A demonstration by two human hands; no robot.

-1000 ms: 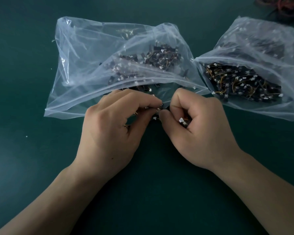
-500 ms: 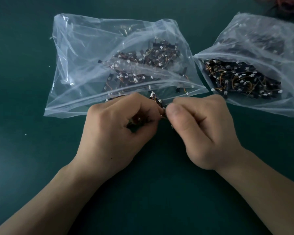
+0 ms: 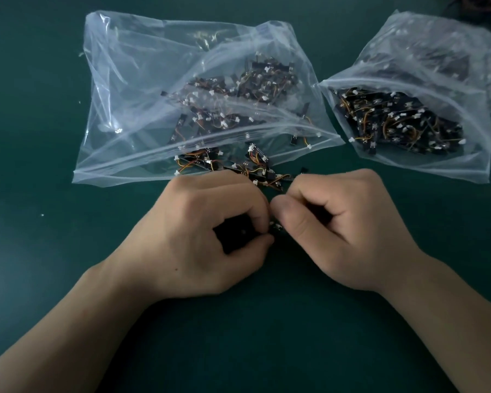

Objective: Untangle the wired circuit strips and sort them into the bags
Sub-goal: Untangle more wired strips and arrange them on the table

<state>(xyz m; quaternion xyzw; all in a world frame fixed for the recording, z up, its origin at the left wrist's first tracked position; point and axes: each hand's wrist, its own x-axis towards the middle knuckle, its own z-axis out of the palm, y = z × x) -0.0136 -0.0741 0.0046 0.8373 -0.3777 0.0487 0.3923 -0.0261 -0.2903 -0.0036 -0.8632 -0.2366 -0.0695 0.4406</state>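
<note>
Untangling step. One wired circuit strip [image 3: 275,226], mostly hidden, is pinched between the curled fingers of the left hand [image 3: 207,231] and the right hand [image 3: 343,228], low over the table [image 3: 54,279]. The next move likely calls for a gentle parting of the hands to free its wire, then a choice of bag. Count: one loose tangle [image 3: 238,165] at the left bag [image 3: 131,80] mouth; two clear bags (left bag, right bag [image 3: 437,46]), with too many strips inside to count.
</note>
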